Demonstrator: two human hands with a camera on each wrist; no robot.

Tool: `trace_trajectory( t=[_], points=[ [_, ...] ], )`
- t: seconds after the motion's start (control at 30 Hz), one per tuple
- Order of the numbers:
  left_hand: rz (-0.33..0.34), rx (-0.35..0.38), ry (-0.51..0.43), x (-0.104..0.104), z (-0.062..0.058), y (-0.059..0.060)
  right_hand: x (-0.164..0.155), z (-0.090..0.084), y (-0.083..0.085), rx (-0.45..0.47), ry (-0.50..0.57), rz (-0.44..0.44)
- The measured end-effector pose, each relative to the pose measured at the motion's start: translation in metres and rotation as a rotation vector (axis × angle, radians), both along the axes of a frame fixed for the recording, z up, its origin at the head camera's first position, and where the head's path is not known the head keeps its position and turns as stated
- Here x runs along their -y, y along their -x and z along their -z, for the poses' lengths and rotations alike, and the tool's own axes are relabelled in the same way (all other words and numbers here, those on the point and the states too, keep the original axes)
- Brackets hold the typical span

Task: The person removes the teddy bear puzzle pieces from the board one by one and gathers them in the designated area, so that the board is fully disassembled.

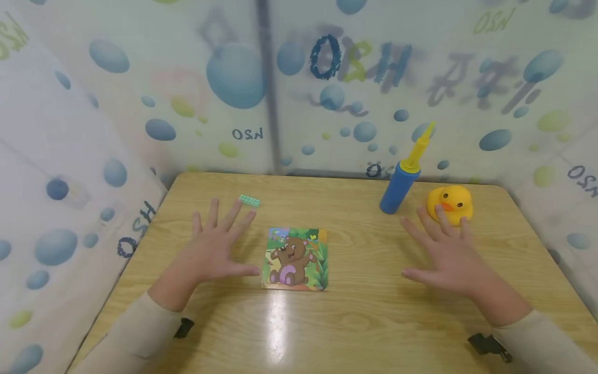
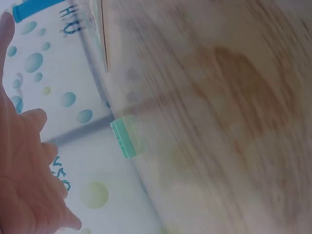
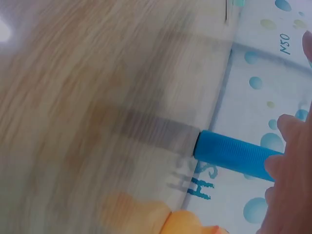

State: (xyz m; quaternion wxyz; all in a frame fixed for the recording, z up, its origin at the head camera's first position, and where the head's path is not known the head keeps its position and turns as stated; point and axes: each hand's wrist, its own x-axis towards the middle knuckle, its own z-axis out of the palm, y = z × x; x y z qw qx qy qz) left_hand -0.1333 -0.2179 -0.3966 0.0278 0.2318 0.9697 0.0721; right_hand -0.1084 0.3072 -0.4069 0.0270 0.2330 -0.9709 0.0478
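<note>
Both hands hover flat over a wooden table [image 1: 364, 322], fingers spread, holding nothing. My left hand [image 1: 216, 249] is left of a bear picture puzzle [image 1: 295, 258]; its fingertips reach toward a small green studded brick [image 1: 249, 201], which shows as a green brick [image 2: 126, 138] beyond the left hand [image 2: 27, 165]. My right hand [image 1: 444, 254] is right of the puzzle, its fingertips just before a yellow rubber duck [image 1: 451, 204]. A blue hand pump [image 1: 401, 182] with a yellow nozzle stands left of the duck. The right wrist view shows the blue pump [image 3: 234, 155], the duck's edge [image 3: 187, 223] and the right hand's fingers [image 3: 287, 161].
Bubble-patterned white panels [image 1: 327, 88] wall the table at the back and on both sides. Bare wood lies between the hands and the near edge. Black straps show at both sleeves.
</note>
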Motion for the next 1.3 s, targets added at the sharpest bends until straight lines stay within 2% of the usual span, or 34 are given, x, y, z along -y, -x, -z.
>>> trace_trajectory(
  t=[0.2,0.37,0.5,0.6,0.67,0.8,0.93,1.3],
  points=[
    [0.009,-0.010,-0.021,-0.003,0.005,0.002,0.020,0.005,0.006,0.044,0.096,-0.017],
    [-0.014,-0.005,-0.081,-0.006,0.015,0.007,0.061,0.011,0.016,0.172,0.323,-0.018],
    [-0.014,0.064,-0.253,-0.009,0.026,0.010,0.103,0.015,0.025,0.229,0.522,-0.060],
    [0.022,0.131,-0.415,-0.011,0.038,0.012,0.127,0.021,0.029,0.270,0.635,-0.085],
    [0.054,0.171,-0.482,-0.013,0.046,0.012,0.138,0.028,0.031,0.296,0.685,-0.088],
    [0.104,0.232,-0.504,-0.020,0.061,0.010,0.155,0.042,0.034,0.310,0.701,-0.075],
    [0.120,0.231,-0.462,-0.024,0.066,0.008,0.172,0.052,0.037,0.261,0.660,-0.084],
    [0.089,0.205,-0.397,-0.023,0.067,0.011,0.216,0.070,0.049,0.086,0.504,-0.089]
  ],
)
